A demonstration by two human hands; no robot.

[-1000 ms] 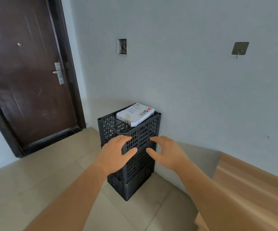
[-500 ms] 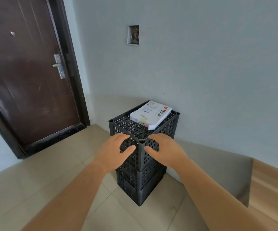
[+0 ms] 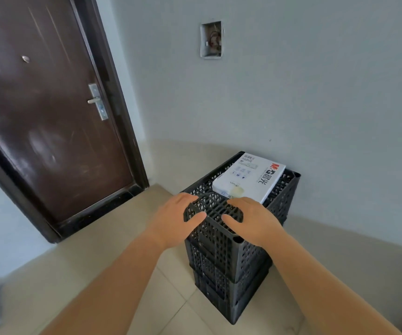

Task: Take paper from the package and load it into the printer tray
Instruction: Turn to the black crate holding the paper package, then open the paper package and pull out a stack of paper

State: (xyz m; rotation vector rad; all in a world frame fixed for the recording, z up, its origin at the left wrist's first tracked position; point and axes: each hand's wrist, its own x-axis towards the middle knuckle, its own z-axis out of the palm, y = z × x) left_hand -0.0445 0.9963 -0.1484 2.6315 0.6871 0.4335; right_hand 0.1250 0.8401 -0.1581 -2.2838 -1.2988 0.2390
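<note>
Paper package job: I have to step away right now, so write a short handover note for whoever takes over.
Left hand: open, empty, over the near left edge of the black crates.
Right hand: open, empty, over the crates' near part, just short of the paper package.
Package: lies flat on top of the stacked crates, against the wall, looks sealed, not held.
Printer and tray: not in view.
Done: nothing yet beyond reaching toward the package.
Left: grasp the package, open it, take paper out, find the printer, load the tray.
</note>
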